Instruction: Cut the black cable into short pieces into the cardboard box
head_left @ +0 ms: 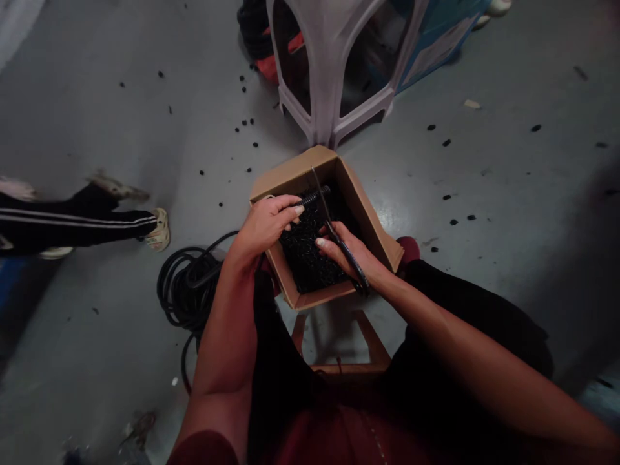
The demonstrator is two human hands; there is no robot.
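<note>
A grey painted concrete floor (436, 290) spreads across the view, scattered with small black cable bits (245, 126). Ahead stands a white plastic stool (324, 64), and at the far left a co-worker's leg in black striped track trousers (82, 223) ends in a cream sneaker (157, 229). A coil of thick black cable (186, 287) lies on the floor just left of a brown cardboard box (290, 174), which sits in front of the person's dark-clad lap, above a low wooden stool (339, 342). The box is packed with a heap of chopped black cable pieces (305, 252). Over the box, the left hand (266, 226) curls closed, pinching a short ribbed black cable length (314, 196) between thumb and fingers. The right hand (343, 252) closes around a pair of black-handled scissors (356, 265), whose long thin blade crosses the held cable; whether it is cutting, I cannot tell.
</note>
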